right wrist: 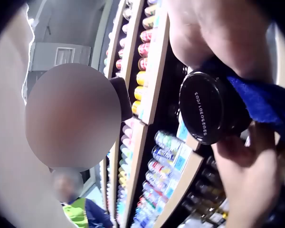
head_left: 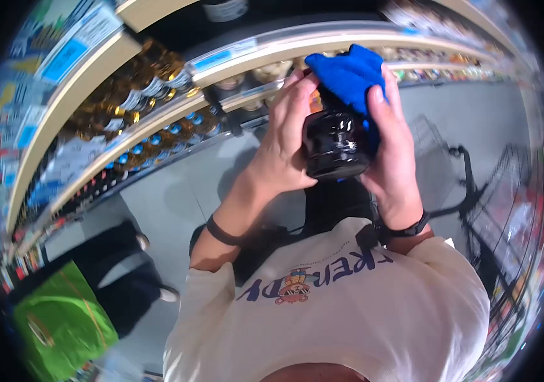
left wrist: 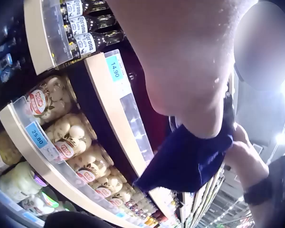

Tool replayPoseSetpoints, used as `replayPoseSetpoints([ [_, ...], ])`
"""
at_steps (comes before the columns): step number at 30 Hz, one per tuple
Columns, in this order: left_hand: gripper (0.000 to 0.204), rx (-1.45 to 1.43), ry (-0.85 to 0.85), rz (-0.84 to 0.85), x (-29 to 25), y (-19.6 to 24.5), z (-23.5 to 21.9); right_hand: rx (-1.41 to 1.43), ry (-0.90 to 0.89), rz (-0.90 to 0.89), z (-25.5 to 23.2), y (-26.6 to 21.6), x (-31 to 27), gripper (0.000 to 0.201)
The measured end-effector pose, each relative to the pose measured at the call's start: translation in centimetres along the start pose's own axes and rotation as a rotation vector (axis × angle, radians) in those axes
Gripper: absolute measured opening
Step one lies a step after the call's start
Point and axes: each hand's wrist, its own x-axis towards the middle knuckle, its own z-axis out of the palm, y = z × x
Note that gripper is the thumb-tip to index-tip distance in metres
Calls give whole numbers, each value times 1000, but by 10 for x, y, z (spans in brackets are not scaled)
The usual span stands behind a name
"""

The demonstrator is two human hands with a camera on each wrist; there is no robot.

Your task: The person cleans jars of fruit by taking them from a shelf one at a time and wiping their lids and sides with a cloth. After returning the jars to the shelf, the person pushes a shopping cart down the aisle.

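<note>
A dark, glossy jar (head_left: 339, 149) is held up in front of the chest, tilted. My left hand (head_left: 283, 137) grips its left side. On the other side my right hand (head_left: 396, 143) holds a blue cloth (head_left: 351, 75) against the jar, the thumb lying over the fabric. In the right wrist view the jar's round base (right wrist: 199, 111) faces the camera and shows a printed code. The cloth (left wrist: 185, 161) hangs in folds beside the fingers in the left wrist view. It hides the jar's upper end.
Shelves hold bottles (head_left: 151, 83), jars of pale round food (left wrist: 69, 137) and cans (right wrist: 159, 166). Price tags line the shelf edges (left wrist: 116, 90). A wire shopping cart (head_left: 501, 191) stands at the right. Another person in a green top (head_left: 65, 318) is at the lower left.
</note>
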Motion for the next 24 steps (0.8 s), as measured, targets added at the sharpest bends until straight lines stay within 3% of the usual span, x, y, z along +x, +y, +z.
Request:
replayPoseSetpoints([
  [1, 106, -154, 55, -56, 0, -4, 0, -18, -21, -10, 5, 4, 4, 54],
  [5, 95, 96, 109, 17, -2, 1, -21, -86, -260, 99, 15, 3, 16, 58],
  [7, 98, 41, 218, -36, 4, 6, -27, -140, -354, 159, 10, 1, 13, 61],
  [9, 106, 14, 186, -197, 10, 30, -42, -368, -462, 33, 2, 7, 6, 61],
  [11, 111, -75, 136, -283, 5, 39, -45, -331, -544, -4, 3, 6, 12, 57],
  [13, 103, -613, 450, -656, 2, 59, -31, -885, -668, -554, -5, 2, 25, 53],
  [14, 95, -794, 461, -683, 1, 67, -24, -782, -622, -632, 2, 2, 28, 50],
  [17, 87, -683, 494, -776, -4, 79, -20, -673, -718, -630, 4, 0, 37, 46],
  [18, 79, -625, 481, -732, -1, 81, -20, -570, -673, -459, 13, -2, 30, 42],
  [19, 79, -624, 492, -734, 4, 84, -24, -553, -646, -425, 15, 1, 28, 41],
  [21, 68, -744, 485, -818, 14, 87, -35, -619, -605, -535, 17, 7, 18, 42],
  [24, 57, -692, 512, -714, 18, 95, -31, -561, -541, -608, 15, 14, 5, 45],
])
